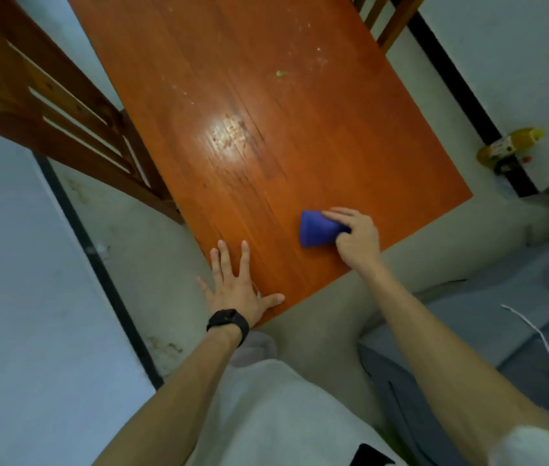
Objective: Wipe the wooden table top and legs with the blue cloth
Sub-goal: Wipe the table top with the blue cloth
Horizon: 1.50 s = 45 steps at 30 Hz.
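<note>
The orange-brown wooden table top fills the middle of the view, with pale crumbs and specks toward its far end and a glare spot in the centre. A folded blue cloth lies on the near right part of the top. My right hand holds the cloth, fingers curled over its right side. My left hand, with a black watch on the wrist, rests flat with spread fingers on the table's near corner. The table legs are hidden below the top.
A wooden chair stands against the table's left side, and another chair's back shows at the far right. A yellow bottle lies on the floor by the right wall. A grey cushion with a white cable sits at the right.
</note>
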Motion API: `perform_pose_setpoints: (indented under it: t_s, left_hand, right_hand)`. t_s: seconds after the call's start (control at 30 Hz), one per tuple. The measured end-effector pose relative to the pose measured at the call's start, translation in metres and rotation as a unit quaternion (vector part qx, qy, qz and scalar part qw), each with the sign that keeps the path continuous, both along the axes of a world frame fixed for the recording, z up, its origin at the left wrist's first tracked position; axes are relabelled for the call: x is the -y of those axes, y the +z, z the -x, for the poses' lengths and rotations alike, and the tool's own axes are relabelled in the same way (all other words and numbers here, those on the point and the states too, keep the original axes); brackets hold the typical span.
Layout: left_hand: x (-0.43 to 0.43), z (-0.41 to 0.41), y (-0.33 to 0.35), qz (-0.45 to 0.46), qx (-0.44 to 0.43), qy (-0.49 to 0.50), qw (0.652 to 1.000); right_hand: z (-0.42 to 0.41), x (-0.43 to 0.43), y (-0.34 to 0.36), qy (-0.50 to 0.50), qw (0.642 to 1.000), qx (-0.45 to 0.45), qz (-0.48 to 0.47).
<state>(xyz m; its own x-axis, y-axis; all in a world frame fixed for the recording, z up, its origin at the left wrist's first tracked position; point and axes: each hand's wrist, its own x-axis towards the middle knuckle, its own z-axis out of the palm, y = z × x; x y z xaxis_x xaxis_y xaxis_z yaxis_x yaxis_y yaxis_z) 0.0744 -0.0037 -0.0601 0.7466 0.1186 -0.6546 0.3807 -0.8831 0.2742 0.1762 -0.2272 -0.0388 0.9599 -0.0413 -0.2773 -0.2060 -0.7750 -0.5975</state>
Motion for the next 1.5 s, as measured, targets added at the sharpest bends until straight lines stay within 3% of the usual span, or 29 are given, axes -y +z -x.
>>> perform_pose_setpoints:
  t_s: [0.1,0.2,0.27,0.37,0.47,0.63,0.8,0.87,0.93,1.0,1.07,1.13,1.23,1.3,1.37,1.43,1.5]
  left_hand:
    - [-0.019,0.0,0.003,0.016,0.021,-0.027,0.999]
    - [-0.051,-0.005,0.013,-0.012,0.008,-0.113,0.994]
    - [-0.063,-0.01,0.022,-0.033,-0.015,-0.165,0.986]
    - [-0.06,-0.01,0.026,-0.032,-0.037,-0.164,0.985]
    - [-0.051,-0.002,0.024,-0.019,-0.031,-0.116,0.993]
    - [-0.037,0.008,0.014,-0.033,-0.019,-0.104,0.994]
    - [-0.03,0.0,0.011,-0.048,-0.028,-0.107,0.993]
    - [-0.025,-0.003,0.012,-0.057,-0.035,-0.098,0.993]
    - [-0.019,-0.004,0.013,-0.071,-0.059,-0.088,0.992]
    - [-0.018,-0.002,0.015,-0.086,-0.081,-0.075,0.99]
    - [-0.014,-0.004,0.019,-0.103,-0.095,-0.068,0.988]
    - [-0.009,-0.006,0.023,-0.115,-0.095,-0.06,0.987]
    - [-0.005,-0.009,0.024,-0.106,-0.086,-0.054,0.989]
    - [-0.004,-0.009,0.024,-0.097,-0.071,-0.052,0.991]
    - [0.0,-0.008,0.025,-0.1,-0.056,-0.046,0.992]
    - [0.003,0.003,0.023,-0.109,-0.05,0.003,0.993]
    - [0.005,0.012,0.021,-0.107,-0.058,0.04,0.992]
  right_hand:
    - [-0.003,-0.046,-0.022,0.004,1.0,-0.012,0.005]
    - [0.055,-0.079,-0.032,0.162,0.986,-0.025,-0.011]
    - [0.101,-0.074,-0.033,0.244,0.969,-0.043,-0.015]
    - [0.125,-0.032,-0.028,0.258,0.96,-0.107,0.005]
    - [0.092,0.015,-0.007,0.121,0.984,-0.129,-0.001]
    - [-0.006,0.093,0.008,-0.143,0.988,-0.003,-0.056]
    - [-0.078,0.109,-0.013,-0.215,0.972,-0.011,0.094]
    - [-0.053,0.06,-0.027,-0.146,0.983,0.063,0.097]
    - [0.002,0.006,-0.041,0.033,0.996,0.077,0.03]
    - [0.043,-0.035,-0.035,0.221,0.975,0.008,-0.037]
    - [0.032,-0.042,-0.017,0.314,0.938,-0.093,-0.114]
    - [-0.014,-0.025,-0.003,0.283,0.941,-0.114,-0.148]
    - [-0.105,0.01,-0.002,0.113,0.987,0.013,-0.117]
    - [-0.15,0.016,-0.012,0.036,0.997,0.053,-0.036]
    - [-0.166,0.0,-0.022,-0.011,0.998,0.023,0.056]
    - [-0.144,-0.04,-0.029,0.092,0.991,0.055,0.078]
    - [-0.095,-0.072,-0.032,0.295,0.954,0.055,0.018]
